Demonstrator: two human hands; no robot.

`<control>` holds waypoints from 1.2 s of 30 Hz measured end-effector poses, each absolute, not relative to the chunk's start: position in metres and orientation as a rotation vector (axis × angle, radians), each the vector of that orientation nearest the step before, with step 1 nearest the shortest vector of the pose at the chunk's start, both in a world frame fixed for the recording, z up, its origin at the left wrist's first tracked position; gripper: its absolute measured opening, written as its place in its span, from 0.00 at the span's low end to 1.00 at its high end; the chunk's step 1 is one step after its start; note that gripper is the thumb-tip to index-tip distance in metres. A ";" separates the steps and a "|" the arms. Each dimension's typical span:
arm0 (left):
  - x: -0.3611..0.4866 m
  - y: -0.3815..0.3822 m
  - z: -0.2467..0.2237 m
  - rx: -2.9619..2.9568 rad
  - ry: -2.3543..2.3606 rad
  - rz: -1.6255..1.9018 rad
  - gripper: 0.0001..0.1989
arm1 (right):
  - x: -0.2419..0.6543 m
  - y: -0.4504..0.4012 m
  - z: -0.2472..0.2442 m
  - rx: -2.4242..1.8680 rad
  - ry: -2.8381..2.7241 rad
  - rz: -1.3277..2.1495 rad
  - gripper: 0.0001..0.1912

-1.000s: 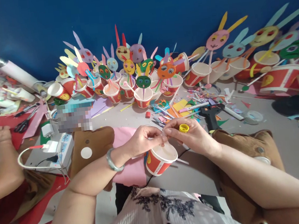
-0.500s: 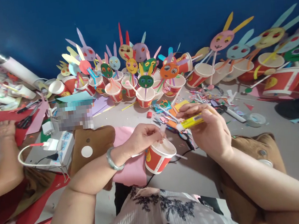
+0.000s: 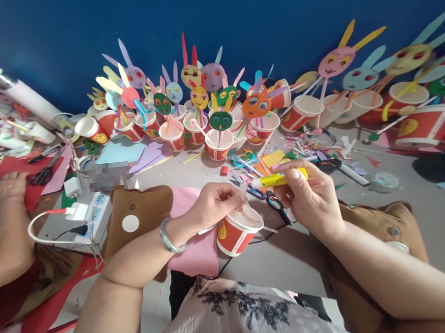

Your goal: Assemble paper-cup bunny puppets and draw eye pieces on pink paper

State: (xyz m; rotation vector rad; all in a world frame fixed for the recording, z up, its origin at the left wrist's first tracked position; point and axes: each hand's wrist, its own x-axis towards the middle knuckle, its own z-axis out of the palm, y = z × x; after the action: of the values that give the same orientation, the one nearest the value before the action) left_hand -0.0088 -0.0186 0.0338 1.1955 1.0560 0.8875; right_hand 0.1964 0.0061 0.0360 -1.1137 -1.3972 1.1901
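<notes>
My right hand (image 3: pixel 313 196) is closed around a yellow glue stick (image 3: pixel 273 179), its white tip pointing left. Close to that tip, my left hand (image 3: pixel 219 205) pinches a small whitish strip (image 3: pixel 243 190) between thumb and fingers. Whether the tip touches the strip I cannot tell. Just below my left fingers stands a red-and-white paper cup (image 3: pixel 236 237), with a thin pale strip sticking out on its right side. Pink paper (image 3: pixel 195 254) lies under my left wrist.
Several paper cups with bunny faces (image 3: pixel 220 144) line the blue wall. Scissors (image 3: pixel 276 206) and paper scraps (image 3: pixel 275 158) lie behind my hands. Brown cushions (image 3: pixel 141 209) flank me. At left are a power strip (image 3: pixel 99 211) and another person's hand (image 3: pixel 10 186) on red paper.
My right hand has shifted slightly left and levelled the glue stick, bringing its tip nearer to the strip. My left hand has barely moved. The blue paper at the back left now lies flatter.
</notes>
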 end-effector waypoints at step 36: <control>-0.009 -0.025 0.033 1.284 1.048 0.904 0.10 | 0.197 -0.001 0.024 -0.583 -2.186 0.013 0.12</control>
State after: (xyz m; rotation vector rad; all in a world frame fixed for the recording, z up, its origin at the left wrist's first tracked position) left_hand -0.0085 -0.0250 0.0331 1.2843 1.0481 0.9045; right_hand 0.1974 -0.0010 0.0241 -0.5828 -2.1860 0.0129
